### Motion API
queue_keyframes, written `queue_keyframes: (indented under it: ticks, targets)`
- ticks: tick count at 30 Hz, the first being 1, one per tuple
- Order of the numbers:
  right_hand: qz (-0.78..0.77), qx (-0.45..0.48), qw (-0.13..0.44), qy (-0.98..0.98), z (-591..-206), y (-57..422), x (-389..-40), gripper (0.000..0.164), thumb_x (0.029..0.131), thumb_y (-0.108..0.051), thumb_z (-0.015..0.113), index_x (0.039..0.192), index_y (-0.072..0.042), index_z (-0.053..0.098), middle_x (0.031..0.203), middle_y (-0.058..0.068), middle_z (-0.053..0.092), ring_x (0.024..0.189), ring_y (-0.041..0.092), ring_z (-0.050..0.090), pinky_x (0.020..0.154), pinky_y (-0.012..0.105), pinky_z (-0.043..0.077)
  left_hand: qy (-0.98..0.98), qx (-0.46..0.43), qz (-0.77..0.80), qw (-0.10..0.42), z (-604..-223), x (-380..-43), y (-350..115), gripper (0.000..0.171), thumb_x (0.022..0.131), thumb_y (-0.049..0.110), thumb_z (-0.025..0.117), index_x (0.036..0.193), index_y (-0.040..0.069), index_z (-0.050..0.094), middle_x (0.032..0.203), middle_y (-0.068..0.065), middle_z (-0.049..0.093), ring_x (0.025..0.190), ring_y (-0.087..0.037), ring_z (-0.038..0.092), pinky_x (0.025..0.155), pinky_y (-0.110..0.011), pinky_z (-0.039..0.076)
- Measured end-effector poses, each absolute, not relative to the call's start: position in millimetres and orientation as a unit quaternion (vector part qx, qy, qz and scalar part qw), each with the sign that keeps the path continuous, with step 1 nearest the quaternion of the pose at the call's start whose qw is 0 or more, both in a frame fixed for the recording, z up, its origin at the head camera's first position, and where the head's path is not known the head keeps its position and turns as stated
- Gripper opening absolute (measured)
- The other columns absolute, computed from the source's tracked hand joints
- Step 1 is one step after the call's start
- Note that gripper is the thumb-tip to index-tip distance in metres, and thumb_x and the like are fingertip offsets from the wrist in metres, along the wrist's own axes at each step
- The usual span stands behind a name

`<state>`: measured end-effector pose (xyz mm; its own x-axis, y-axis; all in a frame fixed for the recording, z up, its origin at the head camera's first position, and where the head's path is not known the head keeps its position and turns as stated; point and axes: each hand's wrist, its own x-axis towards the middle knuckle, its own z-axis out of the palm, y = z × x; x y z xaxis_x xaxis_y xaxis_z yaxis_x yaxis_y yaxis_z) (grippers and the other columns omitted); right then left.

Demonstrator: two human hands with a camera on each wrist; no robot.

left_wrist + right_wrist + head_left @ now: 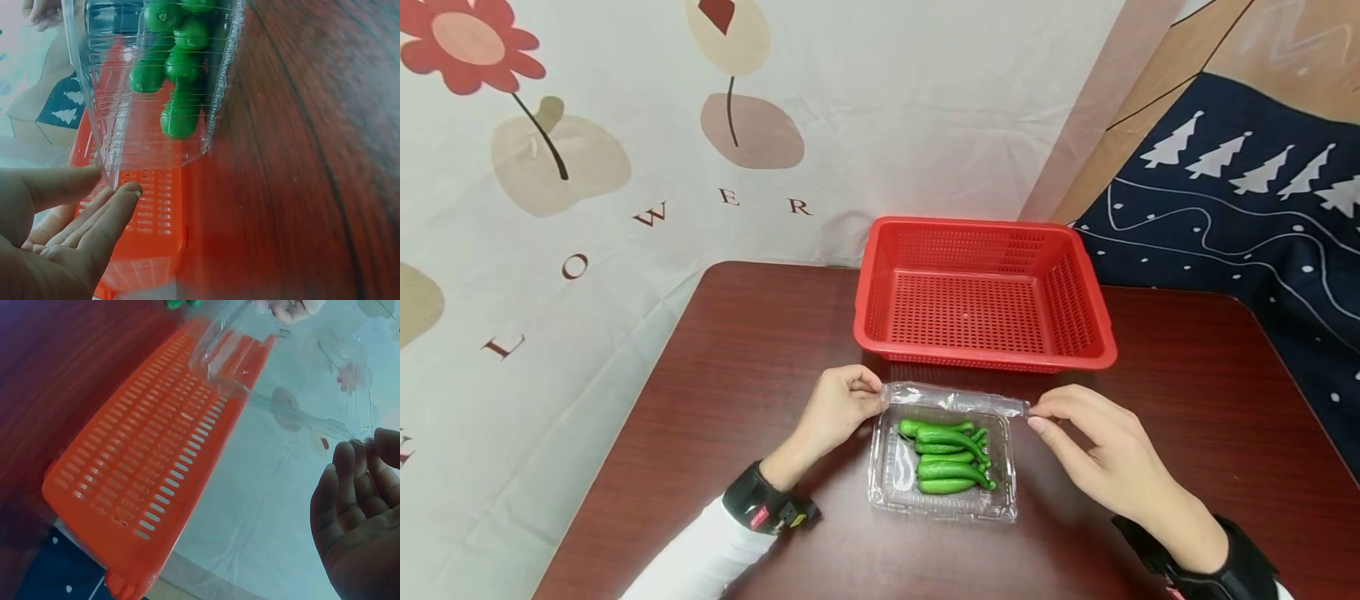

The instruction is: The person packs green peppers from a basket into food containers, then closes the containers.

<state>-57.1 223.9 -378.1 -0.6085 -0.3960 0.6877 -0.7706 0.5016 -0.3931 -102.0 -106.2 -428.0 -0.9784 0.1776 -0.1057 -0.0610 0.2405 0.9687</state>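
Observation:
A clear plastic clamshell box (891, 496) lies on the table with several green chili peppers (951, 450) inside. Its lid (955, 400) is swung up at the side nearer the basket. My left hand (838, 408) pinches the lid's left corner between thumb and fingers. At the opposite corner, my right hand (1101, 446) pinches the lid's edge with thumb and fingertips. The left wrist view shows the peppers (181, 69) through the clear plastic, with the left hand (69, 231) at a corner. In the right wrist view, the right hand (362, 506) grips the transparent edge.
A red perforated plastic basket (985, 360) stands just behind the box, with nothing in it. The dark brown wooden table (760, 333) meets printed cloth backdrops (880, 108) at its far and left sides.

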Motion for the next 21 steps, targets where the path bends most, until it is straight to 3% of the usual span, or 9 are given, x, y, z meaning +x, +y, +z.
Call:
queue_keyframes:
  ticks: [6,11,16,21]
  targets:
    - [0.343,0.370,0.270,-0.820,-378.0,222.0,-44.7,0.036,0.107,-0.042,0.059,0.094,-0.012,0.075,0.092,-0.003,0.070,0.087,0.007,0.062,0.085,0.011,0.051,0.785,0.047,0.607,0.114,-430.8,-94.6,-111.3,0.034,0.083,-0.015,0.074,0.115,-0.005,0.071,0.111,-0.019,0.075,0.097,-0.029,0.075,0.082,-0.031,0.065]
    - [0.334,0.388,0.276,-0.814,-380.8,218.3,-37.9,0.033,0.108,-0.038,0.058,0.092,-0.013,0.074,0.090,-0.005,0.069,0.084,0.007,0.063,0.078,0.015,0.052,0.797,0.068,0.591,0.101,-432.6,-82.8,-121.9,0.035,0.087,-0.009,0.071,0.121,-0.005,0.069,0.119,-0.022,0.073,0.102,-0.033,0.075,0.087,-0.033,0.064]
    - [0.320,0.414,0.283,-0.804,-385.8,216.8,-31.2,0.032,0.109,-0.033,0.058,0.090,-0.012,0.074,0.090,-0.004,0.068,0.081,0.008,0.062,0.072,0.020,0.053,0.812,0.054,0.574,0.090,-431.9,-71.0,-131.1,0.028,0.095,0.004,0.073,0.121,-0.004,0.071,0.117,-0.018,0.074,0.105,-0.031,0.074,0.091,-0.036,0.063]
    - [0.295,0.430,0.287,-0.804,-389.1,216.6,-25.9,0.032,0.109,-0.031,0.056,0.088,-0.013,0.073,0.091,-0.006,0.066,0.080,0.008,0.061,0.069,0.023,0.052,0.798,0.028,0.591,0.113,-425.6,-56.4,-136.5,0.031,0.102,0.014,0.068,0.126,-0.006,0.067,0.109,-0.018,0.075,0.097,-0.032,0.075,0.084,-0.041,0.065]
